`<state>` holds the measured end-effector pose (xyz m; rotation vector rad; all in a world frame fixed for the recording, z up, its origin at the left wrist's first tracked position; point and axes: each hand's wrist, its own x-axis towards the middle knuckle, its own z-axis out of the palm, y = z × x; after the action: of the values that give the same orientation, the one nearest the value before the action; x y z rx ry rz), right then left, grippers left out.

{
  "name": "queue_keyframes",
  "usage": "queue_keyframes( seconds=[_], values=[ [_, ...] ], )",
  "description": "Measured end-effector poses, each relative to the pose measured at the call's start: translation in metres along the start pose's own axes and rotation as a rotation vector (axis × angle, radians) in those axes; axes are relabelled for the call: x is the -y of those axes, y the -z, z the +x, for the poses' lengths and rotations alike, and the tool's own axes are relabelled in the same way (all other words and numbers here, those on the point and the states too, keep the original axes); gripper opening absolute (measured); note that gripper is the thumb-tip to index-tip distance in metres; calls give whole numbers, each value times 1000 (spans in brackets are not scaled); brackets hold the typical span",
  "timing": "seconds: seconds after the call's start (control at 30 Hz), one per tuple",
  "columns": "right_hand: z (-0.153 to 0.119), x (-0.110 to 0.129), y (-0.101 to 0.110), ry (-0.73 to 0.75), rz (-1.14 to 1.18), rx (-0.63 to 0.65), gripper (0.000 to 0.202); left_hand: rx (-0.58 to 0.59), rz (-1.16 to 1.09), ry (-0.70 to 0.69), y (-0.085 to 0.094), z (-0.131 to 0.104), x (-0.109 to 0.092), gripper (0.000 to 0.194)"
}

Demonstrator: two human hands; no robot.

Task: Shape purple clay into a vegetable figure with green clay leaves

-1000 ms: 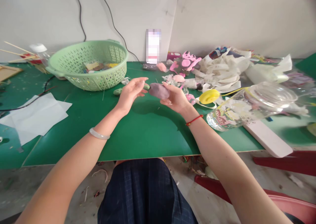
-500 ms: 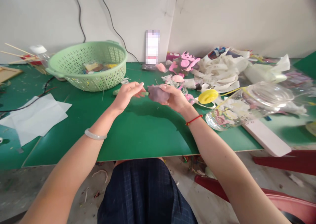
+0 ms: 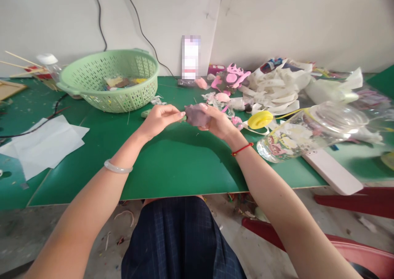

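Note:
A lumpy grey-purple piece [image 3: 197, 115] is held above the green table [image 3: 184, 168] by my right hand [image 3: 218, 122], its fingers wrapped round the right side. My left hand [image 3: 160, 120] is at the left end of that piece, thumb and fingertips pinched on a small green bit [image 3: 184, 118] that touches it. Behind my left hand, a pale green object [image 3: 145, 113] lies on the table, partly hidden.
A green basket [image 3: 107, 80] stands at the back left, above white sheets [image 3: 46, 147]. A phone [image 3: 191, 57] leans on the wall. Pink pieces [image 3: 232, 76], white strips [image 3: 273, 86], a yellow disc [image 3: 260, 120] and a clear jar [image 3: 308, 131] lie to the right.
My left thumb and fingers have closed together at the small green bit beside the grey-purple piece. My right hand has stayed nearly still, holding the piece.

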<state>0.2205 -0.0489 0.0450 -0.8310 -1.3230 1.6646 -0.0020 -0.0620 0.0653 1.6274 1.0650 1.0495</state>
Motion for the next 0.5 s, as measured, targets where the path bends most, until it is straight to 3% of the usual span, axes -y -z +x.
queue_keyframes(
  seconds=[0.23, 0.5],
  values=[
    [0, -2, -2, 69, -50, -42, 52, -24, 41, -4, -1, 2, 10, 46],
    [1, -4, -1, 75, -41, -59, 52, -56, 55, -62, -4, 0, 7, 44]
  ],
)
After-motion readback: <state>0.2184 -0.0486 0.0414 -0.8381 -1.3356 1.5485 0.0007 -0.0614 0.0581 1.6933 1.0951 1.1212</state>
